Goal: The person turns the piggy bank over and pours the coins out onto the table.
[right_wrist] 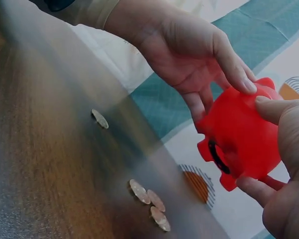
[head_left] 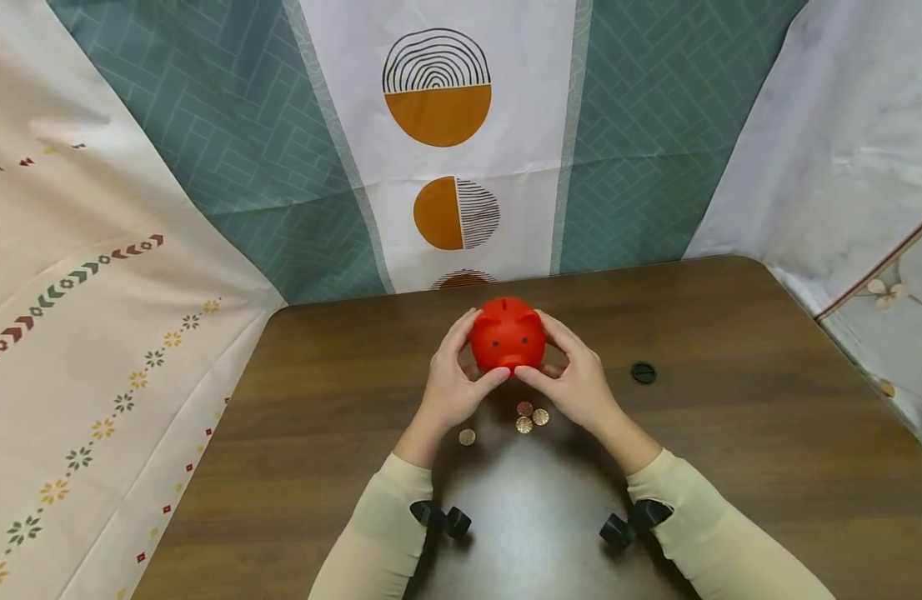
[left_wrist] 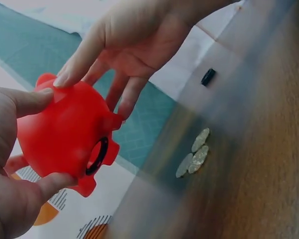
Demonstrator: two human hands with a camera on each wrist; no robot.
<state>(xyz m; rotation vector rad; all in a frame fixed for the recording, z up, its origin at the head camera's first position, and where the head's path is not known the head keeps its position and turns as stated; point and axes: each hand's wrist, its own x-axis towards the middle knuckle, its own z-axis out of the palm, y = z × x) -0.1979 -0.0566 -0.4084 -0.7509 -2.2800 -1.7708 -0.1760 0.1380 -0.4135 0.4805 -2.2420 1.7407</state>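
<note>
A red piggy bank [head_left: 508, 337] is held between both hands, raised over the table with its snout toward me. My left hand [head_left: 452, 379] grips one side, thumb at the snout and fingers curled round the body. On the other side my right hand [head_left: 578, 379] grips it the same way, the two thumbs close together. In the left wrist view, a black-rimmed round hole [left_wrist: 97, 156] shows in its underside, among the stubby feet. Below the bank, a copper-coloured coin [head_left: 524, 408] and two gold ones lie together; another gold coin [head_left: 467, 437] lies apart to the left.
A round black cap [head_left: 644, 372] lies on the wooden table [head_left: 731, 467], right of my right hand. Patterned cloth [head_left: 461, 158] hangs behind the table's far edge, with more cloth along both sides. Black wrist devices [head_left: 442, 518] sit on both sleeves.
</note>
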